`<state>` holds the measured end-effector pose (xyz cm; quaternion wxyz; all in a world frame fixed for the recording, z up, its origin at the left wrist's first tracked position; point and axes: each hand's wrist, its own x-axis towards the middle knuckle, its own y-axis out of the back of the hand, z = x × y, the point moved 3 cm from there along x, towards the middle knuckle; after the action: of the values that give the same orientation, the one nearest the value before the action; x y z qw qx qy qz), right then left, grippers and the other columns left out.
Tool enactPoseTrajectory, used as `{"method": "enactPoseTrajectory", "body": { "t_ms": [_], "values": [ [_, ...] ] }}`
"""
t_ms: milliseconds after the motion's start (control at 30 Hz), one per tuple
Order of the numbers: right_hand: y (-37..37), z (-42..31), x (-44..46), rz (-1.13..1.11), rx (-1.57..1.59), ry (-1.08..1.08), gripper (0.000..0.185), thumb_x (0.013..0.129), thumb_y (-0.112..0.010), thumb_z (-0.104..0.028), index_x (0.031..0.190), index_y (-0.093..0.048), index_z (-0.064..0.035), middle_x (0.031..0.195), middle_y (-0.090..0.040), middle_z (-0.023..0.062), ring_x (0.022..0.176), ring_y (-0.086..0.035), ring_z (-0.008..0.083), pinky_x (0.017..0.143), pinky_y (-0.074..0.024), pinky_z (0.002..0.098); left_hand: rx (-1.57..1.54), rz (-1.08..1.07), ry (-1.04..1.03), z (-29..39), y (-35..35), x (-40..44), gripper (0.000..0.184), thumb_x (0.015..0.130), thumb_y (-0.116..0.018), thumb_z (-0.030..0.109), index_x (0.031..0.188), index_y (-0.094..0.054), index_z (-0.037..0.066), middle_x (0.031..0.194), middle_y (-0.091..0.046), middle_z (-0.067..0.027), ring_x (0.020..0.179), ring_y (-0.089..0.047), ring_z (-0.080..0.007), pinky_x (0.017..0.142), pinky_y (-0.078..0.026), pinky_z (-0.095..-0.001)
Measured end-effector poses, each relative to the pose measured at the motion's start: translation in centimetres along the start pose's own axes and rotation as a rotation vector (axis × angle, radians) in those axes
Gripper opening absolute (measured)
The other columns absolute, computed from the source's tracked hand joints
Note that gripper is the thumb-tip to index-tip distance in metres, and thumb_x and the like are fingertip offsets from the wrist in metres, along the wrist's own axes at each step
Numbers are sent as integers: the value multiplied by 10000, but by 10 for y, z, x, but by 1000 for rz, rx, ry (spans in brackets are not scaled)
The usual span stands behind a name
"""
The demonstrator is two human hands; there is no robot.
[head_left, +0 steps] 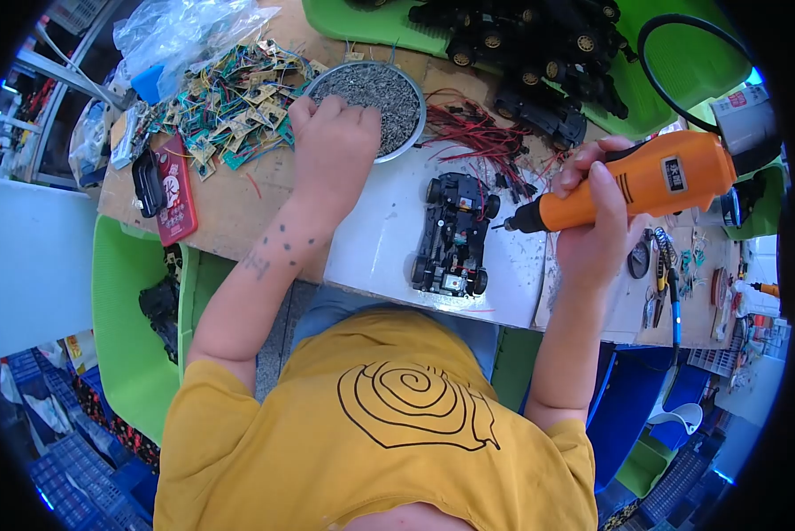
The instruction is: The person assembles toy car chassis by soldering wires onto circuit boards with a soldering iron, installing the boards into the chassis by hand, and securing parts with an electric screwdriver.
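My left hand [335, 146] is over a round metal bowl [421, 124] heaped with small dark grey pieces that look like screws [371, 88]. Its fingers are curled together at the heap, and whatever is between them is hidden. In my right hand [598, 208] is an orange electric screwdriver [636, 184], its thin bit pointing left toward a black toy car chassis [455, 234]. The bit is apart from the chassis, which lies on a white board [371, 239] with its wiring and a small circuit part showing.
Small circuit boards with wires [238, 111] are piled left of the bowl. Red wires [477, 133] lie to its right. Black car bodies [539, 53] fill a green tray [698, 53] at the back. A red phone-like case [176, 190] sits at left, and a soldering iron [675, 305] at right.
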<state>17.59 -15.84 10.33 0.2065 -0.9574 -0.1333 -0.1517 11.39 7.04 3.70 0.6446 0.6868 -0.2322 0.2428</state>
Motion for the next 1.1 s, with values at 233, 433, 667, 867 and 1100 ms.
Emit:
{"method": "enactPoseTrajectory", "body": {
  "t_ms": [233,433,667,867,1100],
  "values": [
    [-6,4,-5,-13,98,-54,207,853,-603,-68,1042,-545,-7,826,-581,87,648,-568,146,580,-471,274,-550,-19,-6,35,11,-15,164,774,-612,77,928,-669,66,789,-643,-43,844,-596,-224,791,-411,-396],
    [-10,3,-9,-79,92,-25,196,863,-615,-111,1015,-541,-13,798,-576,84,616,-559,145,565,-468,267,-321,123,84,-11,-1,-5,118,795,-688,157,899,-702,103,786,-650,-58,777,-604,-260,777,-446,-381],
    [-4,7,-8,-63,125,5,266,870,-623,-201,1020,-521,-7,783,-551,90,603,-545,155,538,-468,283,-39,30,93,-19,2,-2,84,742,-701,199,796,-700,134,810,-666,3,841,-583,-205,796,-380,-396],
    [-14,7,-14,-176,43,21,428,898,-583,-444,1043,-479,-54,795,-481,74,620,-486,155,542,-401,266,-558,-102,-53,63,21,-30,113,676,-713,211,762,-666,155,815,-629,60,905,-540,-182,804,-334,-407],
    [-19,4,-21,-207,116,49,453,908,-573,-447,1031,-482,-21,775,-484,75,602,-502,152,516,-412,259,-730,-204,58,81,13,-46,196,671,-770,261,771,-657,137,813,-625,35,904,-547,-187,816,-318,-393]
  ]
}}
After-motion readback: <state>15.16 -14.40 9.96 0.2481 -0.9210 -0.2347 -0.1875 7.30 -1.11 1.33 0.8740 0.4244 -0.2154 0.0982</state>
